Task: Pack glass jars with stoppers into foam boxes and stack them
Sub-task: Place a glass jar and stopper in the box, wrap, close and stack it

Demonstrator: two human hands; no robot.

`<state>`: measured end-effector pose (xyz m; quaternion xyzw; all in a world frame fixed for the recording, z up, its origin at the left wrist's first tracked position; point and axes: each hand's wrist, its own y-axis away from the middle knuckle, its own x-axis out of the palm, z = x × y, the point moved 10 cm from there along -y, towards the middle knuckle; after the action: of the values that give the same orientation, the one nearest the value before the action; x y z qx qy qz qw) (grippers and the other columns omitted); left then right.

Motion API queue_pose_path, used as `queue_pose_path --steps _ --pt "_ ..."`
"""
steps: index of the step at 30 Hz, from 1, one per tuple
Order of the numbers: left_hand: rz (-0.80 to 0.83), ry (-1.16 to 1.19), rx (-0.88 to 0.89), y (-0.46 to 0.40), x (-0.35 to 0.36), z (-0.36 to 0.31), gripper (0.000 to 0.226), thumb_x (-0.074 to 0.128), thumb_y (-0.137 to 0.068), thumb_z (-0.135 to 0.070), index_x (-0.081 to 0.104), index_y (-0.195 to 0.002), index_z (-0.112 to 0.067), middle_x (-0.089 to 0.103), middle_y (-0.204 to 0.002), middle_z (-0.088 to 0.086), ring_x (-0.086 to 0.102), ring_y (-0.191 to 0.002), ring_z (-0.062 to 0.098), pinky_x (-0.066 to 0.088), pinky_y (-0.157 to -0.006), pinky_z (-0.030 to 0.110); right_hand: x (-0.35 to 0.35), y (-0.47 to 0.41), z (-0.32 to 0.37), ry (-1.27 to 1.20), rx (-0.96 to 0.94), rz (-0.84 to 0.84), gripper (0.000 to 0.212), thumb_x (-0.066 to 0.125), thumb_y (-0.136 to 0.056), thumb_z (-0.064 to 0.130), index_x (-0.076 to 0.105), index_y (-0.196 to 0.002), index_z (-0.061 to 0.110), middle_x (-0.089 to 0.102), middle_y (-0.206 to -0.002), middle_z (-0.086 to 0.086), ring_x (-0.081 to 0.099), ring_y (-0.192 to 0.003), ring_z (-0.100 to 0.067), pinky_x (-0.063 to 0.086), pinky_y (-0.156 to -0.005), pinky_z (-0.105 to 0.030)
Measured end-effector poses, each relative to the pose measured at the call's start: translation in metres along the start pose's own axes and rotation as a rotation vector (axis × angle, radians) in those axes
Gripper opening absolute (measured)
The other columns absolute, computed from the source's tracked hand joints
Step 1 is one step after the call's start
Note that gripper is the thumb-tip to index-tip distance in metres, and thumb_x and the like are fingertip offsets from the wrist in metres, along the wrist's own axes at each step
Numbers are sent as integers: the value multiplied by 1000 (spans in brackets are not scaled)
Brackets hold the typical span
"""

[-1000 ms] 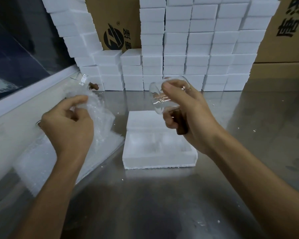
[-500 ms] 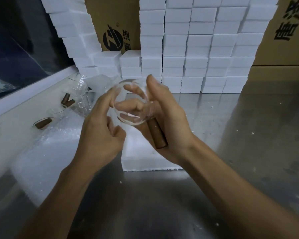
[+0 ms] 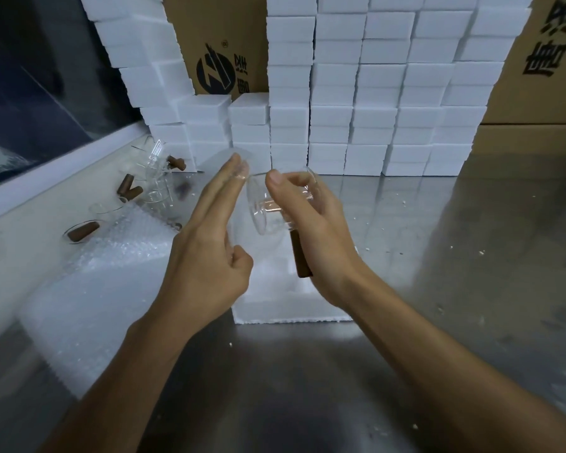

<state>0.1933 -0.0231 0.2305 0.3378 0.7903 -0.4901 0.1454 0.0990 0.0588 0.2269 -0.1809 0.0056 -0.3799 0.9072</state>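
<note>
Behind the open white foam box (image 3: 275, 299) on the steel desk (image 3: 438, 256), a tall wall of closed white foam boxes (image 3: 373, 93) stands stacked. Above it, the right hand (image 3: 314, 230) grips a clear glass jar (image 3: 268, 204) and brown stopper (image 3: 299, 256); the left hand (image 3: 209, 243), fingers straight, touches the jar. More jars (image 3: 154, 178) left of it wait unpacked.

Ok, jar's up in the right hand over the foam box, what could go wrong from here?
1. The right hand alone grips both the glass jar and the brown stopper; the left hand is flat and open beside it, so a slip could drop either onto the open foam box or the steel table.
2. Loose jars lie on their sides at the left by the bubble wrap; a left-arm sweep might knock them.
</note>
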Motion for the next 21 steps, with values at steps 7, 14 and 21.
queue_pose_path --steps 7,14,21 --pt "38 -74 12 -1 3 2 109 70 -76 11 14 -157 -36 7 -159 -32 33 -125 -24 39 -73 -5 7 -1 9 426 -121 193 44 71 -78 52 58 -111 25 66 -80 14 62 -76 -1 50 -74 -20" --pt "90 -180 166 -1 8 -16 108 75 -74 10 17 -158 -27 12 -164 -18 43 -129 0 58 -81 25 27 7 1 489 -54 484 54 69 -90 35 48 -139 27 58 -118 15 67 -79 -5 55 -51 -27" --pt "113 -149 120 1 7 -20 108 67 -69 16 20 -157 -25 12 -163 -21 52 -58 7 50 -52 24 9 -2 -14 -73 224 267 43 65 -94 31 47 -132 28 51 -101 -8 57 -58 -16 44 -66 -38"
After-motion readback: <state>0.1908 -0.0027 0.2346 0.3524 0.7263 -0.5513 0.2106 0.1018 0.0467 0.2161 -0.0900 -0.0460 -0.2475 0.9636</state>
